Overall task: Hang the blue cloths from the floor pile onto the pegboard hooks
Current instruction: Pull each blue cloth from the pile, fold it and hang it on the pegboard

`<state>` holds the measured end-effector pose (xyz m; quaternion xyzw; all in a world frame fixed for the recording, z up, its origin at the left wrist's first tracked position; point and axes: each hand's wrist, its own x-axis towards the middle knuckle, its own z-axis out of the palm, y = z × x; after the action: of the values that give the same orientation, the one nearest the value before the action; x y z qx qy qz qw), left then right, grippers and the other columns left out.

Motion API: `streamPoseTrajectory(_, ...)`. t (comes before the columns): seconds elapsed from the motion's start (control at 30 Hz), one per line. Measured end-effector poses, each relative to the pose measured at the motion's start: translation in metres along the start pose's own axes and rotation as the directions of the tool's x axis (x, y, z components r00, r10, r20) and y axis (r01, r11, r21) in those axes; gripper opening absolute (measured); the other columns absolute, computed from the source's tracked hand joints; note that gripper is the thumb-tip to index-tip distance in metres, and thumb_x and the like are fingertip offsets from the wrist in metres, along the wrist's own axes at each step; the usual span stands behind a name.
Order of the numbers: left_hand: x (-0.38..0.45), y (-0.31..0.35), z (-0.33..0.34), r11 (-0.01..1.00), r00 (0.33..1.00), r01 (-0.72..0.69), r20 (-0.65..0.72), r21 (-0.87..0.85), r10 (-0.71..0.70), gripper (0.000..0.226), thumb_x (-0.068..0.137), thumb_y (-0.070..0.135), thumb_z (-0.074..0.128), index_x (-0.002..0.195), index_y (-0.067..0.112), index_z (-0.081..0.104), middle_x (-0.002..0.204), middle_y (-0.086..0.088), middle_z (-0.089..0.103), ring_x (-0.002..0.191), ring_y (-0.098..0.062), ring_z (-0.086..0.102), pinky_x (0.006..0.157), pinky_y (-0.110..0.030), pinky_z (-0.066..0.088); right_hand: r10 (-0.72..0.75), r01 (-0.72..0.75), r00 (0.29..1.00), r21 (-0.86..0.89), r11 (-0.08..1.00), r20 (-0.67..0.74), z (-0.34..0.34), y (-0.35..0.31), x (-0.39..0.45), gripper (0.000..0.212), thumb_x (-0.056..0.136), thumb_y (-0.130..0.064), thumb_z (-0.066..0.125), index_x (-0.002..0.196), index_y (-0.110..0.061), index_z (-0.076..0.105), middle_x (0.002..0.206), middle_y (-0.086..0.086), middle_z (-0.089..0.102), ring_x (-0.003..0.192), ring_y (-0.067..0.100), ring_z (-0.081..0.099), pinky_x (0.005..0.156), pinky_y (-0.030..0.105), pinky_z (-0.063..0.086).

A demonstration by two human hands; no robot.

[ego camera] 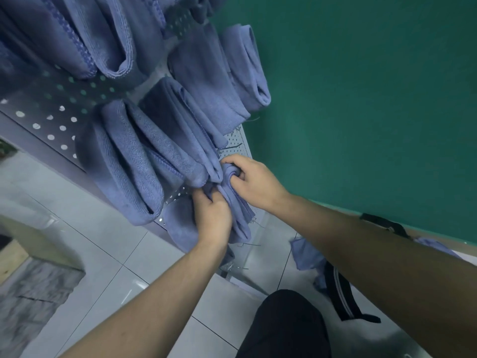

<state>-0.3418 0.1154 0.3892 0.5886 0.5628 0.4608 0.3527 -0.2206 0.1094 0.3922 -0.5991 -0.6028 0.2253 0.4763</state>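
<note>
A folded blue cloth point(236, 210) hangs low on the grey pegboard point(55, 117), below the other hung cloths. My left hand point(213, 215) grips its left side, fingers curled into the fabric. My right hand point(251, 178) pinches the cloth's top fold against the board, thumb and fingers wrapped round it. Several blue cloths point(144, 156) hang on hooks above and to the left. The floor pile of blue cloths point(308, 257) lies at the right, partly hidden behind my right forearm.
Bare wire hooks point(249, 245) stick out of the pegboard just below the held cloth. A green wall point(361, 99) stands to the right. A black strap point(340, 295) lies by the pile. My dark-trousered knee point(286, 324) is on the white tiled floor.
</note>
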Motion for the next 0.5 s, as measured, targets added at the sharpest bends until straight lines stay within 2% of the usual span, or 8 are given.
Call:
streamPoseTrajectory(0.07,0.002,-0.002,0.003,0.998,0.999,0.032,-0.04,0.056,-0.03,0.039,0.096,0.01,0.046,0.133,0.001,0.05,0.139,-0.019,0.055,0.133,-0.027,0.049,0.113,-0.036,0.035,0.033,-0.033,0.999,0.018,0.999,0.021,0.005,0.002,0.002,0.036,0.088,-0.006,0.052,0.118,-0.021,0.064,0.106,-0.008,0.064,0.075,0.0,0.047,0.072,0.012,0.036)
streamPoseTrajectory(0.17,0.004,-0.003,0.005,0.993,0.998,0.062,-0.036,0.096,-0.058,0.04,0.096,0.008,0.045,0.136,0.0,0.048,0.14,-0.02,0.054,0.133,-0.03,0.048,0.113,-0.037,0.034,0.113,-0.113,0.99,-0.009,0.994,0.079,0.006,0.007,0.003,0.034,0.092,-0.009,0.05,0.12,-0.022,0.062,0.111,-0.002,0.069,0.087,0.01,0.055,0.072,0.019,0.038)
streamPoseTrajectory(0.27,0.003,-0.004,0.006,0.994,0.999,0.029,-0.034,0.107,-0.025,0.05,0.089,0.018,0.041,0.135,0.002,0.05,0.138,-0.018,0.054,0.131,-0.029,0.049,0.113,-0.035,0.035,0.123,-0.124,0.981,-0.002,0.992,0.147,0.006,0.004,0.004,0.03,0.094,-0.01,0.05,0.119,-0.02,0.063,0.101,-0.01,0.065,0.087,0.01,0.055,0.074,0.021,0.038)
streamPoseTrajectory(0.3,0.002,-0.005,0.006,0.995,0.999,0.017,-0.034,0.102,-0.014,0.051,0.086,0.015,0.041,0.134,0.002,0.051,0.138,-0.018,0.054,0.13,-0.029,0.049,0.112,-0.033,0.035,0.125,-0.131,0.977,0.026,0.991,0.171,0.006,0.002,0.005,0.028,0.095,-0.012,0.051,0.118,-0.021,0.063,0.099,-0.013,0.062,0.087,0.009,0.056,0.076,0.021,0.038)
streamPoseTrajectory(0.37,-0.002,-0.006,0.004,0.991,0.999,-0.036,-0.012,0.126,0.037,0.05,0.087,0.0,0.044,0.136,0.003,0.051,0.142,-0.018,0.049,0.133,-0.026,0.045,0.112,-0.021,0.029,0.172,-0.194,0.96,0.084,0.977,0.219,0.005,0.001,0.005,0.025,0.097,-0.022,0.054,0.12,-0.027,0.063,0.104,-0.015,0.063,0.094,0.006,0.058,0.081,0.02,0.039)
streamPoseTrajectory(0.43,-0.008,-0.008,0.001,0.972,0.99,-0.141,0.013,0.186,0.141,0.056,0.086,-0.011,0.044,0.14,0.001,0.048,0.148,-0.018,0.042,0.137,-0.021,0.036,0.111,-0.008,0.015,0.204,-0.24,0.941,0.107,0.965,0.27,0.003,0.004,0.003,0.022,0.096,-0.03,0.057,0.117,-0.035,0.06,0.104,-0.018,0.063,0.092,-0.001,0.058,0.082,0.02,0.04)
streamPoseTrajectory(0.47,-0.012,-0.011,0.0,0.953,0.978,-0.209,0.028,0.219,0.208,0.06,0.083,-0.014,0.045,0.142,0.0,0.046,0.15,-0.019,0.039,0.139,-0.02,0.032,0.113,-0.008,0.012,0.193,-0.235,0.94,0.127,0.964,0.28,0.003,0.006,0.002,0.018,0.094,-0.031,0.061,0.111,-0.038,0.059,0.099,-0.021,0.062,0.087,-0.006,0.057,0.081,0.019,0.04)
streamPoseTrajectory(0.5,-0.015,-0.017,-0.001,0.928,0.963,-0.271,0.056,0.256,0.265,0.066,0.081,-0.015,0.046,0.145,0.0,0.042,0.154,-0.018,0.034,0.143,-0.021,0.028,0.119,-0.015,0.011,0.176,-0.224,0.945,0.154,0.962,0.277,0.004,0.007,0.0,0.018,0.092,-0.031,0.065,0.106,-0.039,0.057,0.095,-0.023,0.062,0.082,-0.009,0.057,0.079,0.018,0.04)
